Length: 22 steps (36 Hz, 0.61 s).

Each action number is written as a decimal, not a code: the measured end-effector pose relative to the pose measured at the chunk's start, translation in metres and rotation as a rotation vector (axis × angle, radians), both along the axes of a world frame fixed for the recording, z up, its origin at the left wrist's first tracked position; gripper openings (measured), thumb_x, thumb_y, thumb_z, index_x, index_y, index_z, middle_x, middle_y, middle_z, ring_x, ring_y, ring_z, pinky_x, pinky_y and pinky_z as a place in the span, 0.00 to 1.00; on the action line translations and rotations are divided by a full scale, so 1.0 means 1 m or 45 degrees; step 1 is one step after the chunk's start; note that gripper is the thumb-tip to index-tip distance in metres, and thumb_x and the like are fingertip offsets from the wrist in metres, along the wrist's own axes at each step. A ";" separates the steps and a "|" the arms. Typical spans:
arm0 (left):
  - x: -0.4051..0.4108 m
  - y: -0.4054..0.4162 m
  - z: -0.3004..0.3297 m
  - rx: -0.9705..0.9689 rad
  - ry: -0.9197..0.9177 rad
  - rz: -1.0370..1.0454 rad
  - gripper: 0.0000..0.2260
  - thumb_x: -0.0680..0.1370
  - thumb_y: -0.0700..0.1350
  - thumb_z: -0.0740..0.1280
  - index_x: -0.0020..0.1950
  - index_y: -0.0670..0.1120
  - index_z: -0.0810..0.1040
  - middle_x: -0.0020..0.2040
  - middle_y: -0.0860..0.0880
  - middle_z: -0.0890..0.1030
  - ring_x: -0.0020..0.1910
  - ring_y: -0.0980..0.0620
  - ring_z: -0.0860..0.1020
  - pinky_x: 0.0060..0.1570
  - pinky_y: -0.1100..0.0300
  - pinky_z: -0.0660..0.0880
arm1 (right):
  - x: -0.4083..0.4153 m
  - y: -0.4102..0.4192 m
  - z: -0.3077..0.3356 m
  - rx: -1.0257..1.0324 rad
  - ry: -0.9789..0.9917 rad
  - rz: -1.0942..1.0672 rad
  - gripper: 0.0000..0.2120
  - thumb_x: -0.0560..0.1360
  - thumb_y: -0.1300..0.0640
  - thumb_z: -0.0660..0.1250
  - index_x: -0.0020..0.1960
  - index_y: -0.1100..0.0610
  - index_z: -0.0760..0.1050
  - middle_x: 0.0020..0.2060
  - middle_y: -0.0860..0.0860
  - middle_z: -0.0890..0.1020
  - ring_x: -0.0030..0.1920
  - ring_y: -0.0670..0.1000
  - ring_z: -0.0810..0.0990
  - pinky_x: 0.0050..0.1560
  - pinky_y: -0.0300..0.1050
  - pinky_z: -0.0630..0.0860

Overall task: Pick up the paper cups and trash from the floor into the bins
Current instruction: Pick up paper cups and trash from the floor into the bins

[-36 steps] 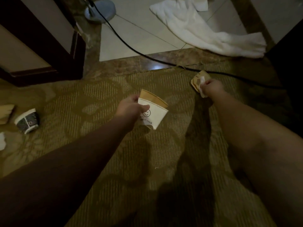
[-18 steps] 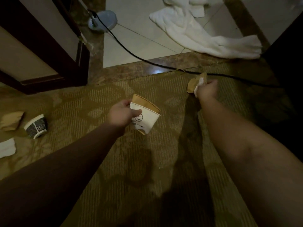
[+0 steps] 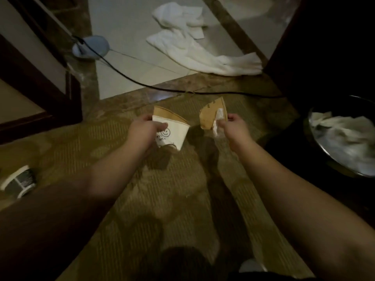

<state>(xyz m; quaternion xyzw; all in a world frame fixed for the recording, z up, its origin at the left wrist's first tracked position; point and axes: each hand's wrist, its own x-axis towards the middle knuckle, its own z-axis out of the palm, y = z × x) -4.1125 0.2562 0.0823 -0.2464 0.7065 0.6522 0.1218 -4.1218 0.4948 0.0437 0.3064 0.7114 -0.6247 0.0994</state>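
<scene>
A: Change since last entry? State of fingers?
B: Bin (image 3: 343,138) now in view at right. Left hand (image 3: 142,130) fingers clamped on smiley cup (image 3: 172,132); right hand (image 3: 233,126) pinches brown paper (image 3: 211,116) and tissue.
A: Obstacles?
B: Dark cup (image 3: 19,182) on carpet at left; cable (image 3: 142,84) and towel (image 3: 203,55) beyond, none blocking.

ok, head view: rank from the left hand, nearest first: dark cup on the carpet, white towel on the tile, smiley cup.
1. Smiley cup: gripped in the left hand itself.
2. Dark cup: lying on its side on the carpet, far left.
3. White towel: up on the tile beyond the black cable.
</scene>
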 end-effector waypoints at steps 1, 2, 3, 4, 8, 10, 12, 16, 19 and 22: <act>-0.001 0.006 0.005 0.002 0.024 -0.032 0.13 0.70 0.32 0.73 0.53 0.42 0.81 0.47 0.41 0.86 0.46 0.41 0.85 0.47 0.47 0.82 | 0.012 0.004 0.009 0.011 0.020 -0.011 0.24 0.79 0.55 0.68 0.73 0.51 0.68 0.62 0.50 0.78 0.53 0.51 0.80 0.52 0.52 0.81; -0.001 0.014 0.011 0.009 0.045 -0.064 0.11 0.70 0.32 0.73 0.50 0.43 0.81 0.47 0.42 0.86 0.47 0.41 0.85 0.48 0.46 0.82 | 0.023 0.009 0.016 0.024 0.034 -0.023 0.24 0.78 0.55 0.68 0.73 0.50 0.69 0.62 0.50 0.78 0.52 0.51 0.81 0.53 0.53 0.82; -0.001 0.021 0.018 0.015 0.063 -0.097 0.10 0.71 0.32 0.73 0.48 0.45 0.81 0.47 0.42 0.86 0.47 0.42 0.85 0.49 0.47 0.82 | 0.036 0.013 0.026 0.040 0.046 -0.040 0.23 0.78 0.55 0.68 0.72 0.50 0.69 0.61 0.50 0.78 0.51 0.51 0.82 0.52 0.53 0.83; -0.001 0.030 0.025 0.026 0.085 -0.129 0.10 0.71 0.32 0.72 0.47 0.46 0.81 0.47 0.43 0.85 0.47 0.43 0.84 0.49 0.48 0.82 | 0.047 0.019 0.035 0.057 0.062 -0.059 0.23 0.78 0.55 0.69 0.72 0.49 0.69 0.61 0.49 0.78 0.50 0.51 0.83 0.50 0.53 0.83; 0.000 0.065 0.049 0.053 0.204 -0.279 0.12 0.73 0.32 0.71 0.51 0.46 0.80 0.48 0.45 0.85 0.46 0.47 0.84 0.46 0.53 0.82 | 0.092 0.042 0.070 0.156 0.178 -0.125 0.19 0.77 0.55 0.69 0.67 0.47 0.72 0.55 0.45 0.80 0.48 0.48 0.83 0.42 0.45 0.83; 0.001 0.083 0.058 0.070 0.254 -0.334 0.12 0.72 0.32 0.71 0.51 0.46 0.79 0.47 0.46 0.85 0.46 0.46 0.85 0.46 0.53 0.82 | 0.113 0.056 0.087 0.214 0.243 -0.151 0.16 0.78 0.57 0.69 0.64 0.47 0.73 0.51 0.42 0.80 0.48 0.45 0.82 0.36 0.38 0.80; 0.002 0.104 0.066 0.093 0.288 -0.389 0.13 0.72 0.31 0.71 0.51 0.46 0.78 0.46 0.47 0.85 0.45 0.48 0.84 0.44 0.55 0.81 | 0.131 0.072 0.101 0.288 0.278 -0.159 0.13 0.78 0.57 0.69 0.60 0.45 0.73 0.49 0.40 0.80 0.49 0.43 0.81 0.42 0.40 0.81; 0.008 0.148 0.084 0.141 0.351 -0.509 0.15 0.72 0.31 0.72 0.56 0.45 0.78 0.45 0.49 0.84 0.42 0.52 0.84 0.36 0.62 0.78 | 0.161 0.109 0.122 0.429 0.308 -0.193 0.15 0.77 0.55 0.70 0.60 0.43 0.72 0.50 0.39 0.80 0.51 0.42 0.80 0.49 0.43 0.80; 0.010 0.182 0.093 0.137 0.408 -0.628 0.14 0.72 0.33 0.72 0.51 0.49 0.78 0.47 0.50 0.85 0.45 0.52 0.84 0.43 0.57 0.80 | 0.177 0.135 0.135 0.566 0.338 -0.224 0.18 0.79 0.54 0.69 0.66 0.45 0.69 0.49 0.36 0.75 0.44 0.36 0.76 0.36 0.29 0.75; 0.012 0.217 0.100 0.151 0.465 -0.692 0.14 0.72 0.34 0.73 0.49 0.51 0.78 0.46 0.51 0.84 0.46 0.51 0.84 0.45 0.54 0.80 | 0.186 0.163 0.142 0.725 0.335 -0.222 0.22 0.79 0.55 0.68 0.71 0.51 0.68 0.55 0.42 0.75 0.45 0.37 0.76 0.33 0.28 0.73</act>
